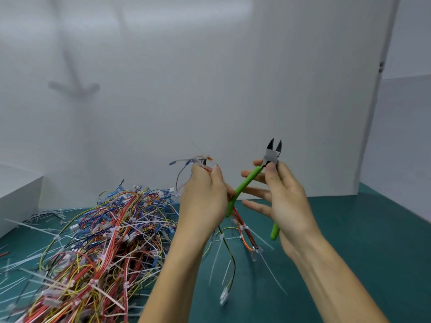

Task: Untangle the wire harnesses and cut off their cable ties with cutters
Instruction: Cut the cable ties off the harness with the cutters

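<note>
My left hand [203,201] grips a wire harness [245,231] raised above the green mat; its red, yellow and black wires with white cable ties and clear connectors hang below the hand. My right hand [281,199] holds green-handled cutters [247,183], jaws [274,145] open and pointing up, to the right of the harness end. One green handle lies across my right fingers, the other sticks out below the palm. A big tangled pile of coloured harnesses [105,241] lies at the left.
Cut white cable ties [28,229] are scattered on the green mat [361,229] left of the pile. A white box [18,199] stands at the far left. White panels [233,78] wall in the back and right.
</note>
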Demonstrator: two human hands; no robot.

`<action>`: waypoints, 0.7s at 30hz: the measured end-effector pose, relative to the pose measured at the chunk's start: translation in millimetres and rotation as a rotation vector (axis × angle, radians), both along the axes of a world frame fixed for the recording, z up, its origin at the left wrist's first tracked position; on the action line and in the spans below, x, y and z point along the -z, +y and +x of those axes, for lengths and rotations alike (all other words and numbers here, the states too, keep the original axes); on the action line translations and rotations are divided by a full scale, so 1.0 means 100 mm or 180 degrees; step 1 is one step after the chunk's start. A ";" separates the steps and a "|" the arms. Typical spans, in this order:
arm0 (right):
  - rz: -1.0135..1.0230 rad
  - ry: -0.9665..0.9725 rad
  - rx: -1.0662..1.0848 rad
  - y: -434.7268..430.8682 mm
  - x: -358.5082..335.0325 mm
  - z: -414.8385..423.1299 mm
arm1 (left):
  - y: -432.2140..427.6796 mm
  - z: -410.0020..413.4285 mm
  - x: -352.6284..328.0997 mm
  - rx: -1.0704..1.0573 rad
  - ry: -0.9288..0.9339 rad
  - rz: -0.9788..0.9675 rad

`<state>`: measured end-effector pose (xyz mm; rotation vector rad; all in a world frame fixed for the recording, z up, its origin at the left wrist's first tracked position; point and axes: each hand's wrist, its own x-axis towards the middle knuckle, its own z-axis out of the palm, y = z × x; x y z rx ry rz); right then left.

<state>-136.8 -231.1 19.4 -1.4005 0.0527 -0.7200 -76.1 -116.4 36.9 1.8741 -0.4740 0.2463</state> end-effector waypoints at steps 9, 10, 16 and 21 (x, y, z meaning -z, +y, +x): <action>0.0060 -0.0158 0.0415 0.01 0.01 0.02 | -0.04 -0.06 -0.01 -0.0283 -0.0200 -0.0066; 0.0179 -0.0252 0.0324 0.02 0.01 0.02 | -0.03 -0.08 -0.01 -0.0342 -0.0300 -0.0010; 0.0849 -0.0463 -0.0018 0.11 0.07 0.07 | -0.03 -0.07 -0.01 -0.0384 -0.0481 0.0225; -0.0078 0.0922 0.0235 0.23 0.04 0.06 | -0.06 -0.14 -0.04 -0.0333 -0.0599 -0.0235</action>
